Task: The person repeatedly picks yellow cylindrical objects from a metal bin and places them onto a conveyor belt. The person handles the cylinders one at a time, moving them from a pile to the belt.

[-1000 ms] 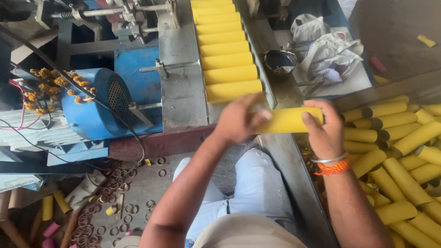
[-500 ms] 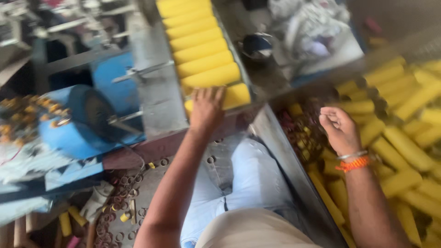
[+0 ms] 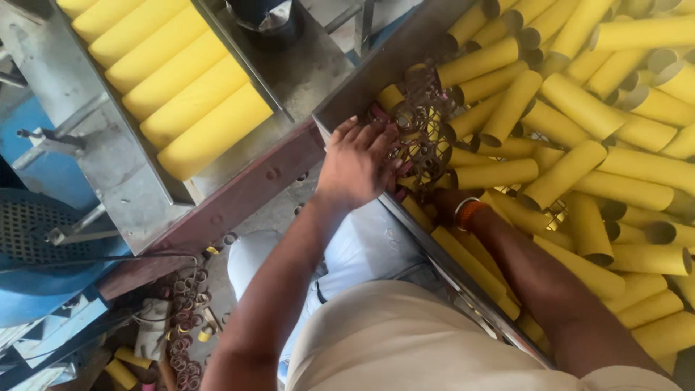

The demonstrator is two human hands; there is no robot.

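Fingers: left hand (image 3: pixel 358 163) spread on bin rim (image 3: pixel 347 94), right hidden | bin: yellow tubes (image 3: pixel 579 166) | tray (image 3: pixel 123 188): tube row (image 3: pixel 184 94)

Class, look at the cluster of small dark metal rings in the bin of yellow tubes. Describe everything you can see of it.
The cluster of small dark metal rings is a tangled bunch of thin brownish, rusty-looking hoops. It lies on the yellow cardboard tubes near the bin's grey metal edge. The left hand rests palm down against it, fingers spread and touching the rings. The right hand is hidden beneath the bunch; only its orange-banded wrist shows.
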